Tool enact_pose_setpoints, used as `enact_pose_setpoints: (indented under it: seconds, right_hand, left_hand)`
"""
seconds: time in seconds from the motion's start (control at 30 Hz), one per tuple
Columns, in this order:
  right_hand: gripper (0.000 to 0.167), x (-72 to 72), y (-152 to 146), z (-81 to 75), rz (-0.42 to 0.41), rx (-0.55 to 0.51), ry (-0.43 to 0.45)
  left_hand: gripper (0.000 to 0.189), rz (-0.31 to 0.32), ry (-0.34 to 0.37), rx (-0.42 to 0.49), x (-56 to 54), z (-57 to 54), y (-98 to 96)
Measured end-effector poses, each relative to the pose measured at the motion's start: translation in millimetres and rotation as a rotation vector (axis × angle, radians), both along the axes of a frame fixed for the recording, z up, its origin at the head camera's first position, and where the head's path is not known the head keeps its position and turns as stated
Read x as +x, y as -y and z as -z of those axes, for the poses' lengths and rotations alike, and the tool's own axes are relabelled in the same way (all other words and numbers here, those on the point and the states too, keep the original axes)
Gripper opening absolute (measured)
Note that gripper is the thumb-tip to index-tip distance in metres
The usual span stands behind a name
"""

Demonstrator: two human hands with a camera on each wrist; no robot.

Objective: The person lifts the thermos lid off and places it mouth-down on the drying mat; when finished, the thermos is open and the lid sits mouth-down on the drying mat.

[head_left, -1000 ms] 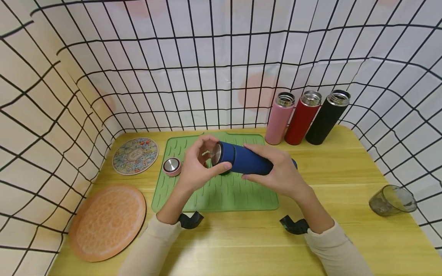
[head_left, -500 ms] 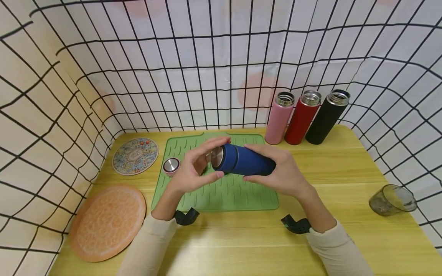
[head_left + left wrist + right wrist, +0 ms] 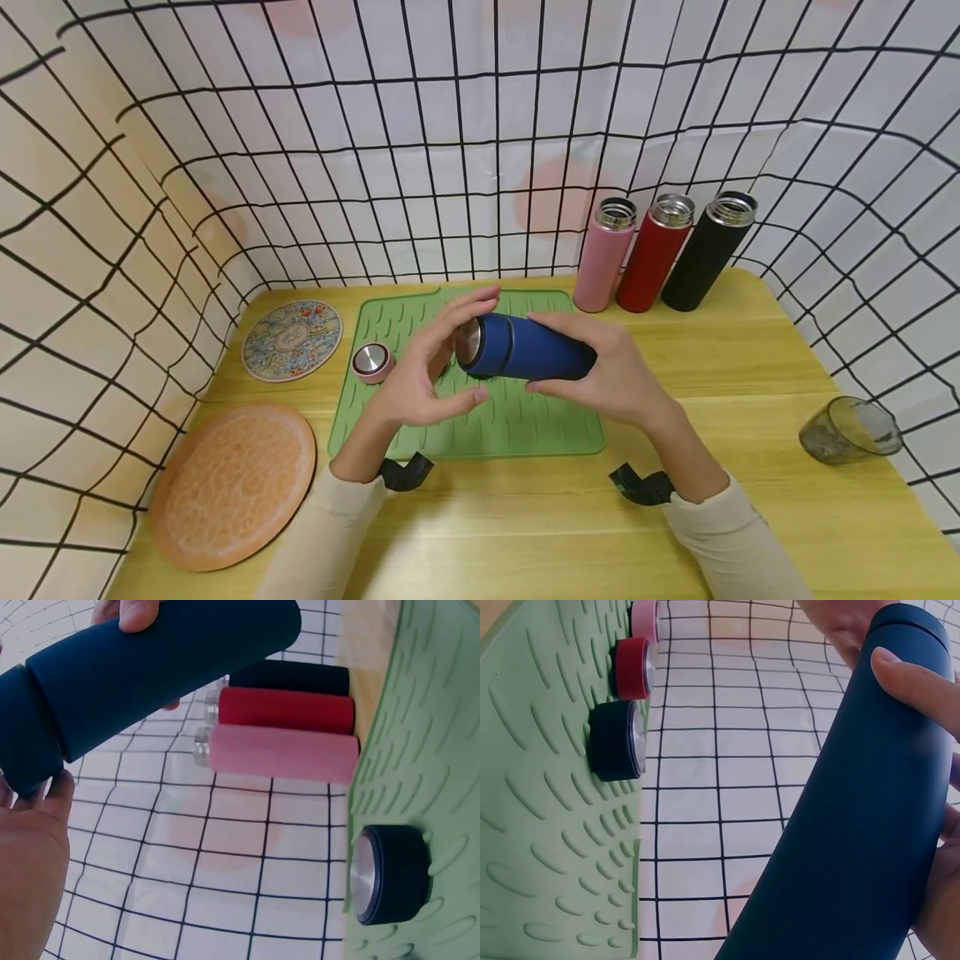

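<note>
A dark blue vacuum flask (image 3: 551, 346) with its lid (image 3: 491, 343) on is held tilted above the green mat (image 3: 525, 425), lid end to the left. My right hand (image 3: 611, 367) grips its body, thumb on the near side. Around the lid end, my left hand (image 3: 420, 375) spreads its thumb and fingers, with a gap showing at the thumb. In the left wrist view its fingertips overlap the lid's edge; contact is unclear. A pink lid (image 3: 372, 362) lies on the mat. The right wrist view also shows a red lid (image 3: 634, 667) and a black lid (image 3: 616, 741) there.
Uncapped pink (image 3: 603, 254), red (image 3: 655, 254) and black (image 3: 708, 254) flasks stand at the back right. A glass (image 3: 847, 429) is at the right edge. A patterned round mat (image 3: 292, 340) and an orange round mat (image 3: 234, 487) lie left. Gridded cloth surrounds the table.
My left hand has loosened from the lid; its fingers and thumb have spread apart. The blue flask has shifted slightly and its lid end dipped a little. My right hand keeps its grip.
</note>
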State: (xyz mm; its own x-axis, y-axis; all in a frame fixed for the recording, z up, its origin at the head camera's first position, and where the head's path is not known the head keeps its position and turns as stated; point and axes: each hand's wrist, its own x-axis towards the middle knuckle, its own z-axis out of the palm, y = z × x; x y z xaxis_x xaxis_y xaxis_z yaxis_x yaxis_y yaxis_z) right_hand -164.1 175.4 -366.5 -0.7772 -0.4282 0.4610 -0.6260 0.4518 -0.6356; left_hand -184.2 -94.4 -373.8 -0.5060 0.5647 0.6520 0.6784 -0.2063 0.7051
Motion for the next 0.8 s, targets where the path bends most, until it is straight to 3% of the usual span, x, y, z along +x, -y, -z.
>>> enact_pose_setpoints:
  seconds: [0.1, 0.17, 0.23, 0.33, 0.4, 0.47, 0.57, 0.67, 0.73, 0.8]
  right_hand:
    - [0.079, -0.3, -0.5, -1.2, -0.004, -0.003, -0.002]
    - [0.079, -0.4, -0.5, -1.3, -0.002, -0.003, -0.001]
    - [0.080, -0.5, -0.2, -0.8, 0.004, -0.005, 0.002]
    - [0.079, -0.5, 0.3, 0.5, 0.014, 0.004, -0.004]
    - [0.079, -0.7, 0.8, 1.3, 0.019, 0.014, -0.009]
    - [0.079, -0.9, 1.1, 1.9, 0.017, 0.019, -0.011]
    - [0.079, -1.5, 0.6, 2.2, 0.013, 0.011, -0.003]
    - [0.081, -1.9, -0.1, 1.5, 0.008, -0.005, 0.004]
    - [0.081, -1.8, -0.4, 0.9, 0.004, -0.013, 0.007]
    - [0.082, -1.5, -0.5, 0.6, 0.002, -0.018, 0.009]
  left_hand:
    - [0.078, 0.031, 0.023, 0.037, -0.9, 0.1, 1.5]
    - [0.070, -0.019, 0.035, 0.071, -1.1, 1.4, 1.8]
    - [0.064, -0.157, 0.029, 0.089, -0.5, 3.7, 1.1]
    - [0.070, -0.408, 0.017, 0.070, 0.5, 7.4, -1.6]
    - [0.079, -0.502, 0.016, 0.036, 1.2, 7.8, -3.0]
    - [0.087, -0.454, 0.012, 0.028, 0.6, 6.9, -3.1]
    - [0.090, -0.255, 0.000, 0.040, -0.6, 3.3, -1.0]
    - [0.078, -0.062, 0.000, 0.056, -2.1, 1.4, 2.3]
    - [0.071, -0.007, 0.006, 0.063, -2.6, 1.1, 3.9]
    - [0.067, -0.008, 0.020, 0.076, -2.3, 1.4, 4.6]
